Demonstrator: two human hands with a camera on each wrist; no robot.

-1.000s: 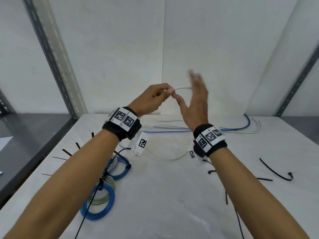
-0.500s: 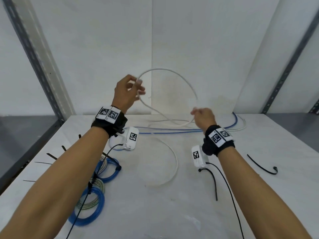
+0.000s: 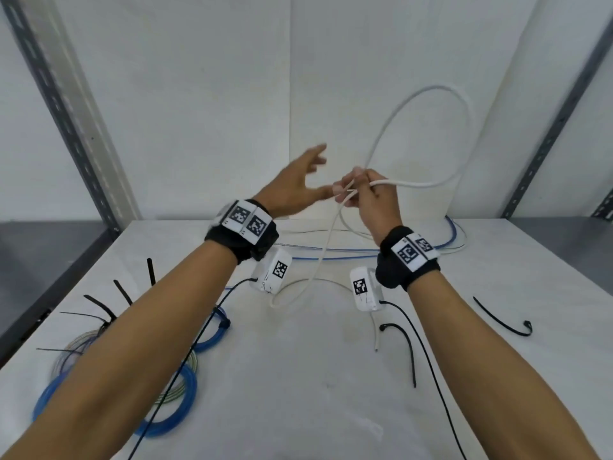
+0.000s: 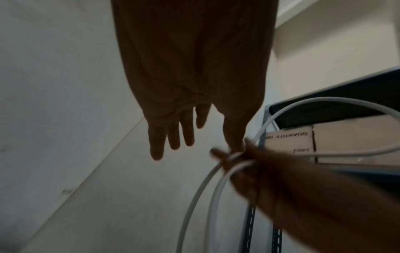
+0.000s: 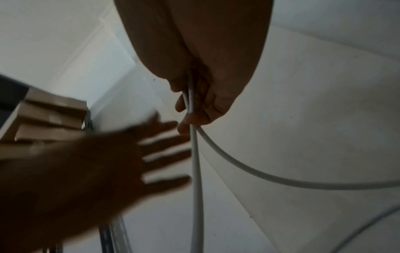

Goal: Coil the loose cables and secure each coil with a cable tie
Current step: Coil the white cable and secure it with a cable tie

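A white cable stands in a tall loop above the white table. My right hand grips the loop's crossing strands, and the loose length hangs down onto the table. In the right wrist view the curled fingers hold two strands of the white cable. My left hand is spread just left of the right hand, fingers straight, holding nothing; the left wrist view shows its straight fingers beside the white cable. Black cable ties lie on the table.
Tied blue and pale coils lie at the front left under my left forearm, with more black ties beside them. A blue cable and thin white cables run along the back wall. Grey shelf uprights flank the table.
The hands came together at the centre right. My right hand took hold of the loop where the strands cross, my left hand let go and spread, and the loop swung up to the right.
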